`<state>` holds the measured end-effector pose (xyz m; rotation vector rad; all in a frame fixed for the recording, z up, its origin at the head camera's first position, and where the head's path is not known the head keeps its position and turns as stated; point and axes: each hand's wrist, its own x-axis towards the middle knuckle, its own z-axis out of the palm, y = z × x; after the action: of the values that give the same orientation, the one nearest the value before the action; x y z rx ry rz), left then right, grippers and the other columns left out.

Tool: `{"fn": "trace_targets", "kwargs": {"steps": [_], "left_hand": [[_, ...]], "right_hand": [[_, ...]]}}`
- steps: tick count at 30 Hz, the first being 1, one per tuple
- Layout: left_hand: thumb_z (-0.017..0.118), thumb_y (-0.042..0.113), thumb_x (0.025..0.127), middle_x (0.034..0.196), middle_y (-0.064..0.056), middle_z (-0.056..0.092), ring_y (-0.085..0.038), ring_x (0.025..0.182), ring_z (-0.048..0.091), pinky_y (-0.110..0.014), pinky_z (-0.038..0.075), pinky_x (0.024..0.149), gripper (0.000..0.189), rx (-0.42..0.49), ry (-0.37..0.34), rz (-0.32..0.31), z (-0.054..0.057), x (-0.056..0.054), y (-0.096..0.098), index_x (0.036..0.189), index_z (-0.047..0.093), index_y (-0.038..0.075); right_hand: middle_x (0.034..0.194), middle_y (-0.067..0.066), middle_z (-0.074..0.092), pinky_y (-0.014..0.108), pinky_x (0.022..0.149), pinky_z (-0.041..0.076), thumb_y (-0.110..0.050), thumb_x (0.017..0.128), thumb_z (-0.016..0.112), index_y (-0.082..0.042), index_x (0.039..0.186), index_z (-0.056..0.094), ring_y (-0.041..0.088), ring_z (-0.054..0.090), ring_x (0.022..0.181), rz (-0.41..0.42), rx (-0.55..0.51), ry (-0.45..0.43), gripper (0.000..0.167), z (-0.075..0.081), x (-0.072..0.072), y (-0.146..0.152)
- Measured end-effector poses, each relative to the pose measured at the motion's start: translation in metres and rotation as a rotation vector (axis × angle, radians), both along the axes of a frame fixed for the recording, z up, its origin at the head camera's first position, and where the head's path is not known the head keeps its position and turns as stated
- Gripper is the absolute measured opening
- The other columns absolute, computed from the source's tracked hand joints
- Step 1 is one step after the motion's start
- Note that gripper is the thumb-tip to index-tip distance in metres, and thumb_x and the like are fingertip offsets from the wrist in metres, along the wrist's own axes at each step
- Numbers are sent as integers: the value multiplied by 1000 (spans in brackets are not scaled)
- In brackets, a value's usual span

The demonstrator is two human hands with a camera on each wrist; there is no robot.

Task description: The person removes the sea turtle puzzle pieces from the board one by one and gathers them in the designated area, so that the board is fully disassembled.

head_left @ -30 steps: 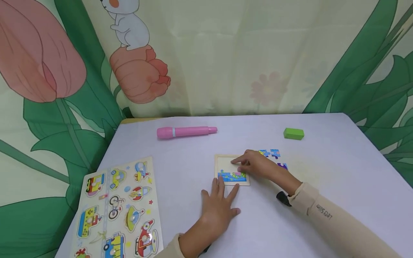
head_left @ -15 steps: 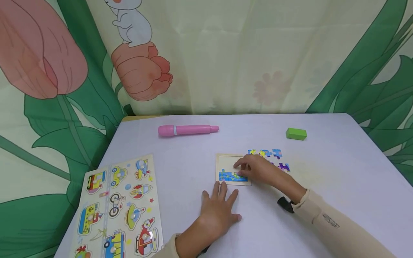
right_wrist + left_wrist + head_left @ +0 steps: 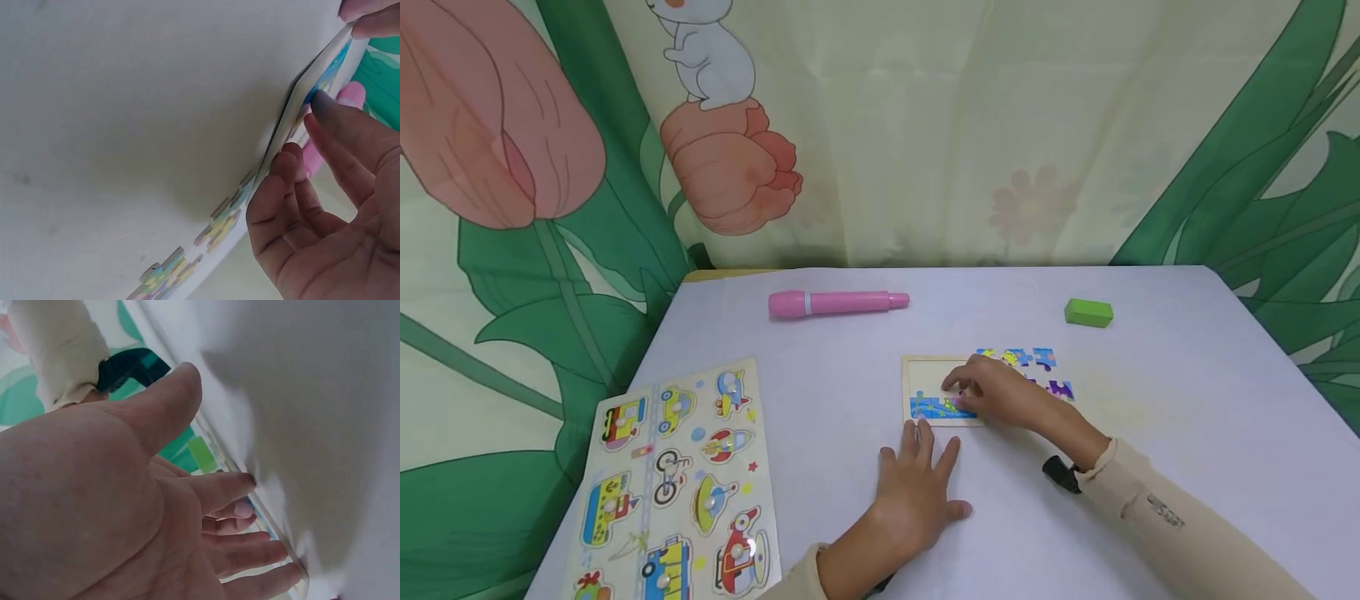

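A small jigsaw puzzle tray [image 3: 906, 379] with a pale wooden frame lies on the table. Blue sea-scene pieces [image 3: 929, 407] fill its lower strip, and the upper part shows bare backing. My right hand [image 3: 1000, 392] is over the tray's right side, its thumb [image 3: 328, 106] pressing on the pieces and its index finger extended just above. Its other fingers bend by the frame's edge. My left hand [image 3: 916, 496] is spread out, palm down, fingertips at the tray's near edge. Loose jigsaw pieces [image 3: 1043, 358] lie behind and right of my right hand, partly hidden by it.
At the left lies a large vehicle peg-puzzle board [image 3: 700, 442]. A pink stick with a thicker end and pale band [image 3: 850, 303] lies toward the back. A green block [image 3: 1088, 312] is at the back right. A printed curtain [image 3: 910, 150] hangs behind the table [image 3: 1187, 375].
My right index finger has drawn back from the upper tray and bent somewhat, the hand dropping slightly. My left hand has shifted a little right. The tray and loose pieces stay in place.
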<state>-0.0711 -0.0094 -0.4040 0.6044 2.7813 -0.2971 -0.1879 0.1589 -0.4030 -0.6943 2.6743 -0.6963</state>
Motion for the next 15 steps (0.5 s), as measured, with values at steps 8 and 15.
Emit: {"fn": "trace_targets", "kwargs": {"steps": [8, 15], "left_hand": [[49, 73, 95, 161, -12, 35, -36, 149, 32, -46, 43, 103, 75, 35, 26, -20, -5, -2, -2, 159, 38, 35], [43, 73, 97, 161, -5, 35, -37, 147, 33, -44, 42, 106, 74, 21, 92, -77, -7, -1, 1, 159, 37, 33]], "right_hand": [[98, 4, 65, 32, 74, 48, -7, 92, 76, -7, 115, 75, 16, 54, 81, 25, -45, 18, 23, -5, -4, 5], [97, 3, 65, 30, 75, 51, -10, 93, 77, -9, 114, 76, 15, 57, 82, 27, -25, 35, 21, -3, -3, 5]]}}
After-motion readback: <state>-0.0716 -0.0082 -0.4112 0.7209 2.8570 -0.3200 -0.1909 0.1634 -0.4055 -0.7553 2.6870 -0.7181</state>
